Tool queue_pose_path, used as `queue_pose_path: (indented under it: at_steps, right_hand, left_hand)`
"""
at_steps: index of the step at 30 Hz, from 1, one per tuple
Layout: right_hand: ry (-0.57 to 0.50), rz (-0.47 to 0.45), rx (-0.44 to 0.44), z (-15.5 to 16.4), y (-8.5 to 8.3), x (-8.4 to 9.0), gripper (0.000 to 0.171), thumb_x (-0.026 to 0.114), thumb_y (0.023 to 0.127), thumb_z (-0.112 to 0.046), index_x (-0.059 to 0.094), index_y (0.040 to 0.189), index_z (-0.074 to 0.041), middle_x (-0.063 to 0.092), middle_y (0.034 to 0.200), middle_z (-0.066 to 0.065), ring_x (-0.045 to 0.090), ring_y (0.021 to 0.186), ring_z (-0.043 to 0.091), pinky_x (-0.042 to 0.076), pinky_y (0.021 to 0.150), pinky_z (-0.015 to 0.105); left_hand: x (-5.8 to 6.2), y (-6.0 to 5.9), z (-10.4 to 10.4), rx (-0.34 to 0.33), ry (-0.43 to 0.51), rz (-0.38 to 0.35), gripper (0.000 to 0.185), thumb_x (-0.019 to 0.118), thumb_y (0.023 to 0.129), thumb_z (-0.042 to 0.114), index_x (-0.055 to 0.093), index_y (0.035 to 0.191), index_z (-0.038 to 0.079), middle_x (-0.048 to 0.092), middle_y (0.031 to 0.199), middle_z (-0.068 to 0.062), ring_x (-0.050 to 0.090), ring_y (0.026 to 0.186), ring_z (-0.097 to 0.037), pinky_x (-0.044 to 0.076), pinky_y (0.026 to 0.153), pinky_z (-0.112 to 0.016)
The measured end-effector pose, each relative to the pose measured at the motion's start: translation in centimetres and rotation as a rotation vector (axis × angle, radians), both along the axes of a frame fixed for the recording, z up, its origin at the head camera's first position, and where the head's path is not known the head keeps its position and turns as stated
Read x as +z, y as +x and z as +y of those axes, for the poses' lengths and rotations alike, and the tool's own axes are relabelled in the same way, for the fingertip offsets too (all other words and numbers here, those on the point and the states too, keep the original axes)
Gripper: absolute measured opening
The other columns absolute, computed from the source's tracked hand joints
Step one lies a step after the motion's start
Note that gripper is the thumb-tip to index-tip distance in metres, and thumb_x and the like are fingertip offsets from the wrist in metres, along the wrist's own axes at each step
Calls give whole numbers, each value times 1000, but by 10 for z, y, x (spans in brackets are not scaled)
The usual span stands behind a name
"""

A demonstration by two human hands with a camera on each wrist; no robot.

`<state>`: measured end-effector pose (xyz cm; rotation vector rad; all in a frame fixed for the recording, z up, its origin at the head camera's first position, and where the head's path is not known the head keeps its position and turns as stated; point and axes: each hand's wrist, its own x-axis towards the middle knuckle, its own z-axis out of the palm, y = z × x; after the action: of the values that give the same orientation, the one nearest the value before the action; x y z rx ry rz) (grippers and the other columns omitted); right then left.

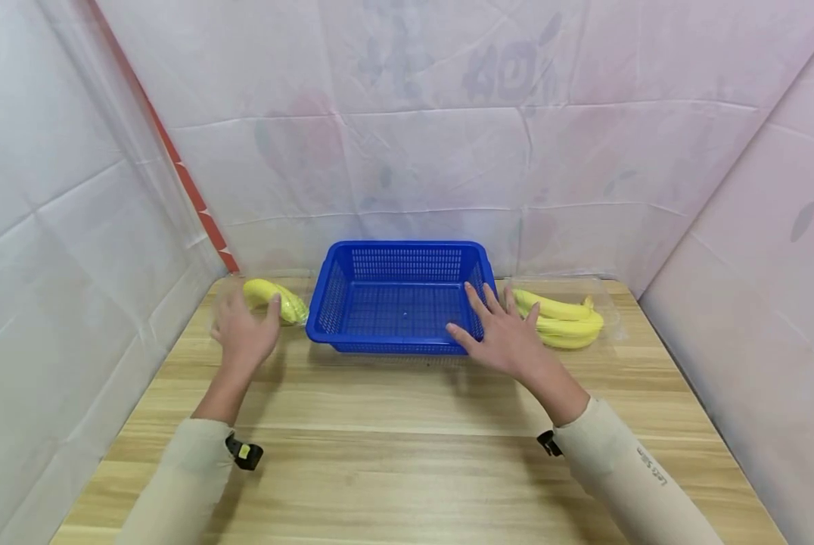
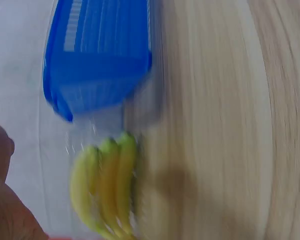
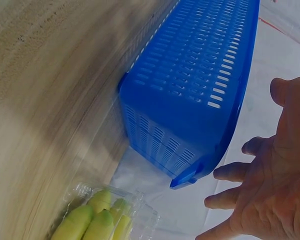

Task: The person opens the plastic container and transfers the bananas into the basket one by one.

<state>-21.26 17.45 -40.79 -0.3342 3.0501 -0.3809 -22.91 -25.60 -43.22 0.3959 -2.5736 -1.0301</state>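
Note:
A blue plastic basket point(image 1: 407, 347) with slotted walls stands at the back middle of the table, nothing lying inside it. On its left is a bunch of bananas point(image 1: 274, 299) in a clear plastic container point(image 2: 60, 200). My left hand point(image 1: 243, 329) hovers over that container, thumb and fingers spread apart, blurred in the head view. To the basket's right lies another bunch of bananas point(image 1: 567, 322) in a clear plastic box point(image 3: 145, 217). My right hand point(image 1: 505, 337) is held with straight, spread fingers over the basket's right rim, overlapping it in the head view.
A wood-grain table point(image 1: 393, 469) carries everything. Pale printed cloth point(image 1: 434, 166) hangs behind and on both sides, close to the table's edges. A red strip point(image 1: 175, 151) runs down the back left corner.

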Motion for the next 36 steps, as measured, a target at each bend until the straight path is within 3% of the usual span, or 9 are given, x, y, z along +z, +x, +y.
queue_pose_path:
  at_steps: [4,11,17,20,24,28,31,33,36]
  right_hand:
    - [1,8,5,-1,1,-1,93,33,102,-81,8,174,-27,15,180,19,7,164,56,0,117,92]
    - [-4,18,9,-2,1,-3,92,34,103,-79,8,174,-26,17,179,21,11,163,56,2,118,92]
    - [-1,32,16,-4,1,-5,92,34,103,-80,10,174,-27,19,179,20,13,163,56,5,120,90]
    - [-13,35,20,-5,0,-5,92,34,103,-80,11,174,-26,19,179,20,10,164,55,5,120,89]
    - [-31,29,26,-7,0,-4,91,36,104,-78,10,174,-27,19,179,20,8,165,53,5,122,88]
    - [-38,35,36,-9,2,-4,89,37,104,-77,10,174,-28,21,178,20,10,165,53,5,123,87]
    - [-40,50,44,-10,2,-6,89,38,105,-76,12,174,-26,22,178,21,13,165,53,5,123,86]
    - [-44,57,48,-10,2,-7,88,39,105,-75,13,174,-26,23,178,21,14,165,52,6,124,85]
    - [-58,65,57,-12,2,-7,88,41,106,-72,14,174,-24,24,177,22,16,165,52,7,126,82]
  left_hand:
    - [-9,-6,-25,134,103,24,83,56,104,51,26,167,5,27,170,-29,19,161,-47,11,126,-70]
    - [-26,-20,-59,308,355,-70,98,55,102,64,11,172,12,16,177,-24,17,164,-45,9,134,-64]
    - [-32,-26,-70,293,579,-153,105,52,98,74,3,173,17,7,181,-17,13,167,-40,16,137,-55]
    - [-34,-29,-70,288,663,-146,106,54,97,75,7,173,18,8,182,-13,16,167,-34,19,138,-49]
    - [-36,-32,-69,318,750,-99,102,63,96,69,18,171,17,21,179,-11,32,161,-28,29,134,-42]
    - [-39,-34,-70,349,821,-78,94,71,96,60,28,168,18,32,175,-9,54,134,-15,42,124,-32]
    - [-40,-34,-70,357,858,-71,91,74,96,56,31,167,18,35,174,-8,55,112,-3,46,119,-29]
    - [-41,-34,-70,358,866,-70,91,75,95,56,32,166,18,35,173,-8,53,107,-1,46,118,-29]
    - [-41,-33,-70,358,848,-78,92,74,95,58,33,166,18,35,173,-8,53,117,-4,45,119,-29]
